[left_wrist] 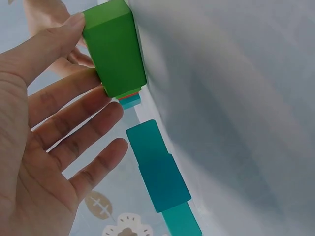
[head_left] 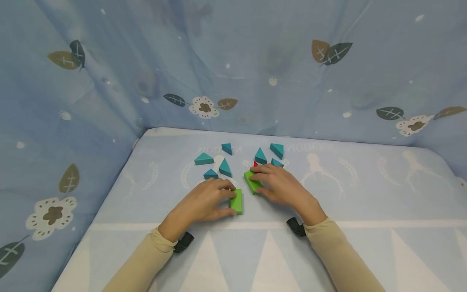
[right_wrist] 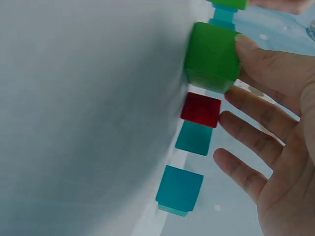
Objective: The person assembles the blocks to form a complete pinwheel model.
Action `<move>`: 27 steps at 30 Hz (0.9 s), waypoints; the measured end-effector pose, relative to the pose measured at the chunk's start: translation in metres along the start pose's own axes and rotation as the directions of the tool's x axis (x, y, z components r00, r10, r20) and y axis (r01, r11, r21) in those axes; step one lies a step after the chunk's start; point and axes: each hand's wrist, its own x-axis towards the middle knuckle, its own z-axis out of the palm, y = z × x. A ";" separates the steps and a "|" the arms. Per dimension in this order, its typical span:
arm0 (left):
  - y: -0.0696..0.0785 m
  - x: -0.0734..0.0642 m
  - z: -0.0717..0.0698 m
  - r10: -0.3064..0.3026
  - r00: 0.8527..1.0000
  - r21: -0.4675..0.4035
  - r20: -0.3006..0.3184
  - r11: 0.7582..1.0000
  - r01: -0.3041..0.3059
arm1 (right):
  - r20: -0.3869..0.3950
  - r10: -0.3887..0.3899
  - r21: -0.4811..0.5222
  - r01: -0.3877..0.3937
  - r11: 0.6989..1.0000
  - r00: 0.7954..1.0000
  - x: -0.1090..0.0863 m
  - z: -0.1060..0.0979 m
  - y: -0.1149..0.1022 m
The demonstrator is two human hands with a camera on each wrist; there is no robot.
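My left hand (head_left: pixel 208 200) pinches a green rectangular block (head_left: pixel 237 202) between thumb and forefinger, its other fingers spread, as the left wrist view also shows. Slightly farther back, my right hand (head_left: pixel 279 184) holds a second green block (head_left: pixel 251 183), which lies at a slant, with the thumb at one end and a finger at the other. Just beyond that block sits a small red block (head_left: pixel 255 164), partly hidden by the right fingers; in the right wrist view the red block (right_wrist: pixel 201 109) stands between the green one and a teal block (right_wrist: pixel 194 137).
Several teal triangular blocks lie behind the hands: one group, including a tall triangle (head_left: pixel 225 168), beyond the left hand, another, including a wedge (head_left: pixel 277 150), beyond the right. Patterned blue cloth (head_left: pixel 255 101) hangs at the back and left of the cloth-covered table (head_left: pixel 365 194).
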 end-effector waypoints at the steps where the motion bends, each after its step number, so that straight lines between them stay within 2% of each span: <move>1: 0.000 0.000 0.000 -0.004 1.000 -0.004 -0.002 1.000 0.004 | 0.000 -0.001 -0.001 0.001 1.000 1.000 0.000 0.001 0.000; 6: -0.001 0.000 0.000 -0.008 1.000 -0.021 -0.006 1.000 0.008 | -0.010 0.005 -0.025 -0.005 1.000 1.000 0.002 0.003 0.000; 13: -0.001 0.001 0.000 -0.002 1.000 -0.034 -0.003 0.999 0.002 | -0.064 -0.001 -0.095 -0.005 0.995 0.998 0.004 0.004 -0.004; 19: -0.001 0.000 -0.003 -0.016 1.000 -0.028 0.008 0.999 0.017 | -0.056 -0.005 -0.099 -0.001 0.995 0.998 0.004 0.004 -0.005; 22: 0.000 0.000 -0.005 -0.020 1.000 -0.036 0.009 0.999 0.020 | -0.039 -0.013 -0.076 0.010 0.997 0.999 0.004 0.001 -0.004; 27: 0.000 0.000 -0.005 -0.009 1.000 -0.052 0.012 0.999 0.009 | -0.041 0.016 0.023 -0.015 1.000 0.999 -0.001 -0.009 0.001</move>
